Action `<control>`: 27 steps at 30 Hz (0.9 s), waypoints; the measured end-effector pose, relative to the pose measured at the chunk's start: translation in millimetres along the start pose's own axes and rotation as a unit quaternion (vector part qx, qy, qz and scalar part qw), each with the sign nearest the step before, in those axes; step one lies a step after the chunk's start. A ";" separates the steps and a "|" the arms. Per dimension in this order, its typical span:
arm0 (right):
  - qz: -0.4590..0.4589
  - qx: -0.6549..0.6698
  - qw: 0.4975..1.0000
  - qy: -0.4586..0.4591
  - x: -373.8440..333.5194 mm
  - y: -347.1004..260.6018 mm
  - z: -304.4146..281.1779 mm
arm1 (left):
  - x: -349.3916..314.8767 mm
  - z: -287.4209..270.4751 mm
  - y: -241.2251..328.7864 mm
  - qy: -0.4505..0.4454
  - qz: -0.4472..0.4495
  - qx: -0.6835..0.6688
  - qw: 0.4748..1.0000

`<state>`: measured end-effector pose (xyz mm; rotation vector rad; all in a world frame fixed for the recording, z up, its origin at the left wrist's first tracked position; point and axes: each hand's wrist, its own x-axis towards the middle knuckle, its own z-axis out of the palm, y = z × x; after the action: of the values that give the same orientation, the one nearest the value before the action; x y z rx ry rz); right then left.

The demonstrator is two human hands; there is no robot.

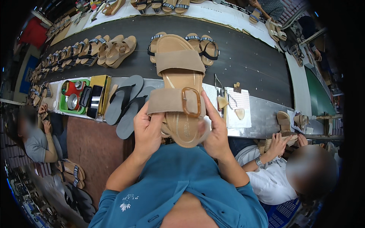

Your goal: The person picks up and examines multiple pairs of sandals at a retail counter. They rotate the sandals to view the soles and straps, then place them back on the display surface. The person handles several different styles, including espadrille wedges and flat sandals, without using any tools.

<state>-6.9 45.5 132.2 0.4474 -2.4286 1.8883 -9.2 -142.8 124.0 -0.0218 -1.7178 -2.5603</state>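
A tan sandal [165, 102] with two wide straps and a tortoiseshell-look buckle [191, 102] is held up in front of me, its toe end pointing away. My left hand [147, 131] is closed on its left side, thumb by the lower strap. On the other side my right hand [216, 131] grips the edge near the buckle and heel. A pale, blurred patch by the right thumb is too smeared to name. Part of another tan piece shows behind the heel; what it belongs to is hidden.
Grey flip-flops [129, 99], a green tray [62, 102] with cups and a phone [95, 100] lie left on the bench. Pliers [219, 91] and paper sheets [243, 110] lie right. Sandals [89, 49] line the dark belt [243, 64]. Co-workers sit on both sides.
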 end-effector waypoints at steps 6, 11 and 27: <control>0.037 0.107 0.993 0.024 -7.0 12.2 13.5 | -6.7 7.1 14.6 -0.064 0.057 0.089 0.992; 0.207 0.669 0.710 -0.075 -2.1 32.5 -10.5 | -10.4 -11.0 7.4 -0.180 0.206 0.234 0.933; 0.179 0.611 0.771 0.017 -16.6 58.3 -23.5 | -17.8 -103.0 -123.7 0.070 -0.087 0.363 0.925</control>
<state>-8.7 84.2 80.0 -0.1039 -0.9096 3.3627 3.7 -190.6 -30.3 0.3500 -2.5669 -1.7906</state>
